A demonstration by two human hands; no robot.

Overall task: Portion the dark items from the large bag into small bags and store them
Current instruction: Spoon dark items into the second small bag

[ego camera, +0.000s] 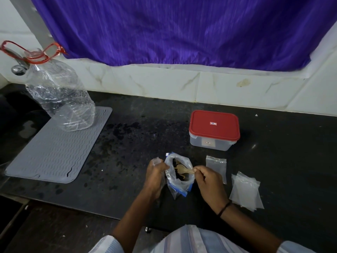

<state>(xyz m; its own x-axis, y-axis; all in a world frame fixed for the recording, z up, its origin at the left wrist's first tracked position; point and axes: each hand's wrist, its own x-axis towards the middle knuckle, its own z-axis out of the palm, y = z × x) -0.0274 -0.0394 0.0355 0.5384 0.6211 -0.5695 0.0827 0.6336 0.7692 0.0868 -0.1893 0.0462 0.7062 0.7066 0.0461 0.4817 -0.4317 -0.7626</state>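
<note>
A large clear bag (179, 185) with a blue zip edge stands open on the dark counter, with dark items (179, 177) inside. My left hand (155, 178) grips its left side together with a small clear bag (157, 160). My right hand (209, 183) pinches the handle of a small wooden spoon (183, 169), whose bowl sits inside the bag's mouth. Empty small bags lie to the right: one (217, 167) close by and a stack (246, 192) further out.
A clear box with a red lid (214, 127) stands behind the bags, lid on. A grey ribbed mat (54, 150) lies at the left with an empty clear plastic jug (60, 94) on its far end. A tiled wall and purple curtain (173, 30) close the back.
</note>
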